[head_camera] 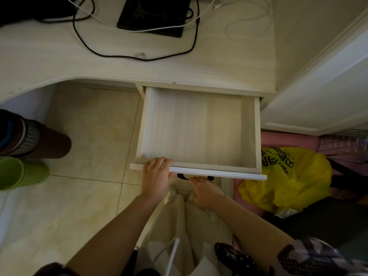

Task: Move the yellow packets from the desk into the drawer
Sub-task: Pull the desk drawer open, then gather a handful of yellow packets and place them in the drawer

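Note:
The white drawer (199,128) under the desk (59,56) is pulled out, and nothing lies on its visible pale wood bottom. My left hand (156,176) grips the drawer's front edge near its left end, fingers curled over the top. My right hand (205,192) is below the front panel, fingers curled at the black handle (182,176), which is partly hidden. No yellow packets show on the visible part of the desk.
A black tablet-like device (153,14) and black and white cables (139,56) lie on the desk. A yellow plastic bag (288,180) sits on the floor right of the drawer. Another person's legs and a green shoe (22,172) stand at left. A white cabinet (318,86) is at right.

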Demonstrator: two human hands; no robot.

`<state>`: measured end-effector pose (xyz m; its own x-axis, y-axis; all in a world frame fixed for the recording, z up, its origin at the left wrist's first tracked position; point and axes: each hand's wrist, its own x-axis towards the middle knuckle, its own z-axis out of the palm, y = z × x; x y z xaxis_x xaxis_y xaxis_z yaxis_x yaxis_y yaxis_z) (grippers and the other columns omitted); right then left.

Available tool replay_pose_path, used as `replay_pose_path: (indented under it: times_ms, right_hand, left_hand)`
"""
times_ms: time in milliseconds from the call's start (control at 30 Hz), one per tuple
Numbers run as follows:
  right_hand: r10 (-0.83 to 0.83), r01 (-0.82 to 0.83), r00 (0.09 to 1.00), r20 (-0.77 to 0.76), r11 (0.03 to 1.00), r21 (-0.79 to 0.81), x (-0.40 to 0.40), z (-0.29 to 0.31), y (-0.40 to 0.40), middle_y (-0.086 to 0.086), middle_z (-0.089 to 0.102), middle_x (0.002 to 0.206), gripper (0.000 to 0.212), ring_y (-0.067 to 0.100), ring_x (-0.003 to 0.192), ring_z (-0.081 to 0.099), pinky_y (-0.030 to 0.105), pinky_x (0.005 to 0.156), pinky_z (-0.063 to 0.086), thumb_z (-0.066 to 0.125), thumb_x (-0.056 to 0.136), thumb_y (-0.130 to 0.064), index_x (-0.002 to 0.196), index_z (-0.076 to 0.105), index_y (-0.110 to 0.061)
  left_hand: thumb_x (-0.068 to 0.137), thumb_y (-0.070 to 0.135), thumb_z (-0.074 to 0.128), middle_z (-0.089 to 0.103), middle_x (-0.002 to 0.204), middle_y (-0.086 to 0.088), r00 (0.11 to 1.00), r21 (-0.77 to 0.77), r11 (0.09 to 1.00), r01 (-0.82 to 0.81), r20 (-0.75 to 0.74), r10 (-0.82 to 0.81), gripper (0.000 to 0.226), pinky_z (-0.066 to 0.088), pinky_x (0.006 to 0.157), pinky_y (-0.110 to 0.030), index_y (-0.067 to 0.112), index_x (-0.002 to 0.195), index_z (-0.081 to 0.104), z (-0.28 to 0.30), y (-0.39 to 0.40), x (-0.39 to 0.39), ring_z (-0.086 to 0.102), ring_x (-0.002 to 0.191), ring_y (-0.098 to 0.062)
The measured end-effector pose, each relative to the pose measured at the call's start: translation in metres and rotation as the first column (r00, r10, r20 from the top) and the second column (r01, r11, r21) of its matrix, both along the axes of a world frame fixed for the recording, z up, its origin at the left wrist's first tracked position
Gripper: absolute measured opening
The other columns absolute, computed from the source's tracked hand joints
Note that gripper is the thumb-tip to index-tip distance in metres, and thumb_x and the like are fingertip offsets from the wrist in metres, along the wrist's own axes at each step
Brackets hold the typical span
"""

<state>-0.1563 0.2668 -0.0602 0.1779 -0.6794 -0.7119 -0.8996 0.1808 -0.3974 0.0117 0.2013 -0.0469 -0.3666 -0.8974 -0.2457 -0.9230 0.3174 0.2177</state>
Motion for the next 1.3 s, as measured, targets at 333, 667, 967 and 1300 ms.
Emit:
replay_pose_path:
  times_ms: [333, 667, 967, 1300]
  right_hand:
    - [-0.044, 0.049, 0.997, 0.059, 0.996, -0.079, 0.003, 0.049, -0.023, 0.007, 0.058, 0.109, 0.026, 0.025, 0.09, 0.059, 0.037, 0.074, 0.052, 0.039, 0.092, -0.02, 0.114, 0.052, -0.014]
    - [0.063, -0.054, 0.998, 0.031, 0.971, -0.231, 0.066, 0.1, -0.091, 0.002, 0.059, 0.127, 0.035, 0.021, 0.111, 0.059, 0.033, 0.093, 0.051, 0.043, 0.097, -0.027, 0.131, 0.048, -0.019]
    - [0.174, -0.148, 0.981, 0.079, 0.952, -0.266, 0.188, 0.125, -0.136, 0.005, 0.061, 0.12, 0.033, 0.018, 0.105, 0.06, 0.03, 0.09, 0.052, 0.041, 0.099, -0.027, 0.129, 0.049, -0.015]
    - [0.219, -0.162, 0.963, 0.159, 0.938, -0.308, 0.331, 0.14, -0.192, 0.007, 0.057, 0.129, 0.037, 0.021, 0.111, 0.057, 0.026, 0.086, 0.046, 0.039, 0.1, -0.024, 0.135, 0.045, -0.013]
  left_hand:
    - [0.093, 0.022, 0.055, 0.063, 0.117, -0.003, 0.961, 0.184, 0.971, -0.15, -0.203, 0.187, 0.031, 0.046, 0.096, -0.032, 0.015, 0.123, 0.057, 0.038, 0.003, 0.018, 0.057, 0.11, -0.019]
    - [0.096, 0.022, 0.051, 0.063, 0.115, 0.003, 0.766, 0.216, 0.836, -0.505, -0.334, 0.549, 0.026, 0.041, 0.089, -0.02, 0.019, 0.12, 0.058, 0.069, 0.002, 0.087, 0.054, 0.104, -0.011]
    - [0.097, 0.024, 0.046, 0.064, 0.114, 0.0, 0.583, 0.175, 0.662, -0.729, -0.348, 0.734, 0.025, 0.043, 0.083, -0.021, 0.02, 0.117, 0.06, 0.089, -0.007, 0.21, 0.06, 0.101, -0.013]
    - [0.096, 0.025, 0.048, 0.065, 0.114, -0.001, 0.508, 0.089, 0.559, -0.824, -0.321, 0.799, 0.023, 0.046, 0.086, -0.026, 0.02, 0.115, 0.06, 0.107, -0.028, 0.358, 0.06, 0.103, -0.015]
